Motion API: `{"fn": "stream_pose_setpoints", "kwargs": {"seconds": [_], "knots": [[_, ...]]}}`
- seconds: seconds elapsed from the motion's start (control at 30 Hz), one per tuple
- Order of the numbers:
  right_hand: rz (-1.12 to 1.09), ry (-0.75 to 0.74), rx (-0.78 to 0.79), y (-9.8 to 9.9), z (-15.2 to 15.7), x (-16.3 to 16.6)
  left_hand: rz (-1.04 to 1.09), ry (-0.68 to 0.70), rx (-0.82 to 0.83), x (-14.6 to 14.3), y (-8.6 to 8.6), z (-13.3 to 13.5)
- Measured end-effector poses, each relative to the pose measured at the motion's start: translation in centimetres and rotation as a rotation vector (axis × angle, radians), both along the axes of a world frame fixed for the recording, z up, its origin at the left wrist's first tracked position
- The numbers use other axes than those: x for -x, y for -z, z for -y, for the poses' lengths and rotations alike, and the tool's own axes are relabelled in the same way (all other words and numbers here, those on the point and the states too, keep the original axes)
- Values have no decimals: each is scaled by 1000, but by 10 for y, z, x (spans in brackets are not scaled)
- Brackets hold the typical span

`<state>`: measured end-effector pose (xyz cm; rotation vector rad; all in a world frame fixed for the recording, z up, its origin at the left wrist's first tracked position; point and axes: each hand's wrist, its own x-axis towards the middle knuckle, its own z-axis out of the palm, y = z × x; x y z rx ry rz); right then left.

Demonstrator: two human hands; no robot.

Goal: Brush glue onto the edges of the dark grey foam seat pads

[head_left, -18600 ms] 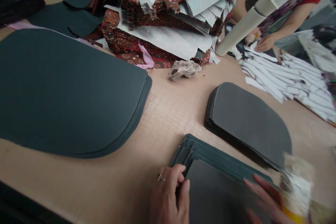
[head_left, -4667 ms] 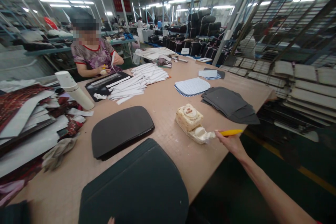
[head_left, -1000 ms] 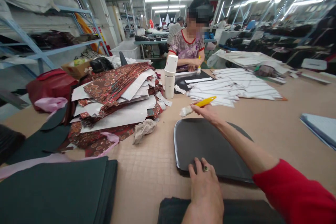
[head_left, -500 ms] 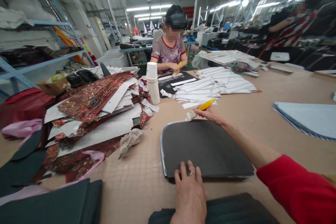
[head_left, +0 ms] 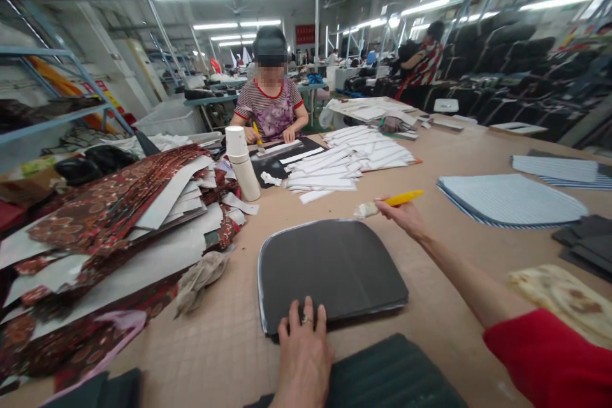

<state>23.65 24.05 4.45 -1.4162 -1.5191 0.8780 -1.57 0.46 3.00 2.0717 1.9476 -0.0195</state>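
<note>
A stack of dark grey rounded panels (head_left: 329, 271) lies on the table in front of me. My left hand (head_left: 302, 347), wearing a ring, rests with fingers flat on the stack's near edge. My right hand (head_left: 404, 213) is closed on a yellow-handled brush (head_left: 388, 202) with a pale glue-laden tip, held just past the stack's far right corner, above the table. Below my left wrist lies another dark green panel stack (head_left: 392, 376).
A heap of red patterned and white pieces (head_left: 119, 223) fills the left. A white cylinder (head_left: 243, 162), white strips (head_left: 349, 162) and a seated person (head_left: 270, 105) lie beyond. Striped panels (head_left: 509, 197), dark pieces (head_left: 586, 242) and a yellowish glue tub (head_left: 564, 296) sit right.
The view has swung right. My right hand with the brush has moved from over the stack's far edge to beyond its right corner. My left hand stays on the near edge.
</note>
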Motion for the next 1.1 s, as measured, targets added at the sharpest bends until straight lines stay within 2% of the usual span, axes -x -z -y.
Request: {"fn": "stream_pose_setpoints", "kwargs": {"seconds": [0.2, 0.27, 0.33, 0.43, 0.53, 0.63, 0.87, 1.1], "knots": [[-90, -223, -12, 9, -16, 86, -28, -10, 5, 1, 6, 2], [-100, -255, -17, 11, -21, 99, -29, -11, 9, 1, 6, 2], [-90, -252, -24, 14, -23, 94, -23, -5, 6, 1, 7, 2], [-43, -193, -29, 15, -21, 60, -9, -9, 1, 0, 9, 3], [15, -77, -34, 12, -13, 20, 6, -16, -4, 0, 11, 3], [49, 53, -59, 12, -4, -1, 10, -14, -11, 0, 11, 2], [48, 170, -91, 25, 14, 7, -47, -12, -45, 0, 10, 2], [106, 273, -121, 22, 53, -6, -89, 4, -33, -2, 0, 1]]}}
